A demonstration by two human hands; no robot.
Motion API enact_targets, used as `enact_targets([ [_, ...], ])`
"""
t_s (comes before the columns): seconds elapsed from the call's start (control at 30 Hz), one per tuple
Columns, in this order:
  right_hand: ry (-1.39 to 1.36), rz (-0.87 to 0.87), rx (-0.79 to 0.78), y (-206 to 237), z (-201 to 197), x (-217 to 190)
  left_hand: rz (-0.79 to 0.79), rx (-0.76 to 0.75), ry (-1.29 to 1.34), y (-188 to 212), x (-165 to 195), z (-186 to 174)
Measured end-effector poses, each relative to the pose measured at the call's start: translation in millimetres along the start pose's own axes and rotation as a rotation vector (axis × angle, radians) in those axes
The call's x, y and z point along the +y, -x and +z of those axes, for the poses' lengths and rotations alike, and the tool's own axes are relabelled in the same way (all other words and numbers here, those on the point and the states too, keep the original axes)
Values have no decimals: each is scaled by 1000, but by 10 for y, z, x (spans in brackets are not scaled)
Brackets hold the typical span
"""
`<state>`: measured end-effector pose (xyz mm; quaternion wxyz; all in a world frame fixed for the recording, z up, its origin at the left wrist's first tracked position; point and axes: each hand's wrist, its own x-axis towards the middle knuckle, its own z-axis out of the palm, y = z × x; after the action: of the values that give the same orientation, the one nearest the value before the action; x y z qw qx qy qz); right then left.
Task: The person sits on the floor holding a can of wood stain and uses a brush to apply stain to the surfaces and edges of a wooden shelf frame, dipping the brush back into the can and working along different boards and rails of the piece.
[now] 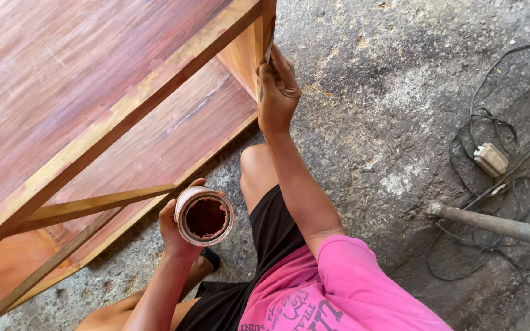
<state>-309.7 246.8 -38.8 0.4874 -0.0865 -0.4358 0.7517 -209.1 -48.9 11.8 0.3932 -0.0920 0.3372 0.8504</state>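
Observation:
My left hand grips a small round tin with dark red-brown stain inside, held above my knee. My right hand is raised against the side panel of a reddish wooden cabinet and pinches a thin tool, likely a brush, pressed to the panel's edge. The tip of the brush is hidden behind the panel and my fingers. I squat on rough concrete in black shorts and a pink shirt.
The cabinet fills the left half, with a shelf and thin wooden rails below the top. On the concrete at right lie tangled black cables, a beige plug socket and a rusty metal pipe.

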Motion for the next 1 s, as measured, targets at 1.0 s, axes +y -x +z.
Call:
enact_targets([
  [1.0, 70, 516, -246, 1229, 92, -266, -78, -264, 319, -174, -40, -144],
])
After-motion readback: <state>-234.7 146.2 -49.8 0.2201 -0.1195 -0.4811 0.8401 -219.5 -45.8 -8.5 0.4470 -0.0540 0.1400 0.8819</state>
